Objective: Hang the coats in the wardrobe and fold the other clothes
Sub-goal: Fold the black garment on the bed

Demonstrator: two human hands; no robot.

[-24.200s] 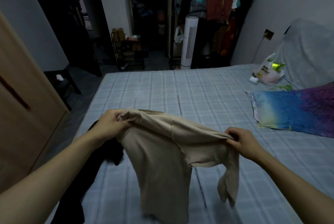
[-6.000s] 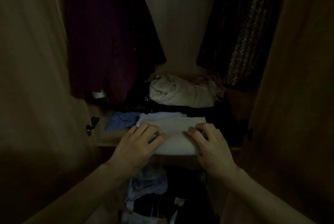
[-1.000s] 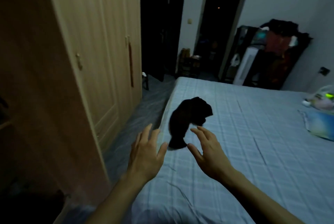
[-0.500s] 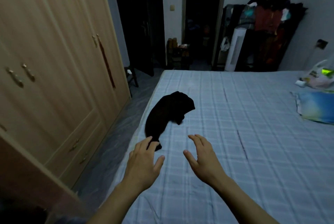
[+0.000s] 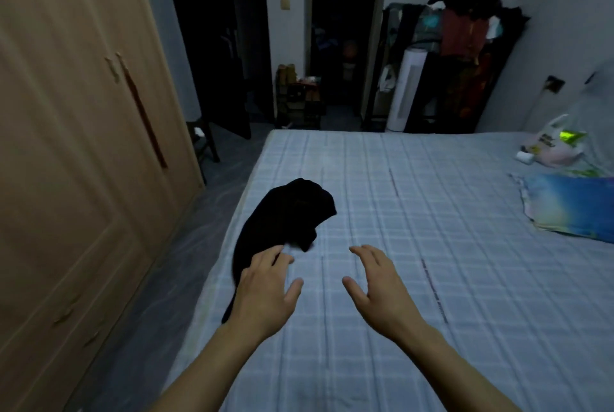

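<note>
dim bedroom, checked bedsheet (image 5: pixel 415 229) across the bed. nearest, both hands have come forward since half a second ago: left hand (image 5: pixel 265 292) with fingers spread and holding nothing, fingertips now reaching the near part of the black garment (image 5: pixel 282 219); right hand (image 5: pixel 375 285) wide, empty, apart from it. judged: pickup for folding is about to begin. garment lies crumpled at the bed's left edge, long axis running from the near-left edge to far-right, its narrow tail hanging over the edge. wardrobe (image 5: pixel 83 146) beyond, doors closed.
</note>
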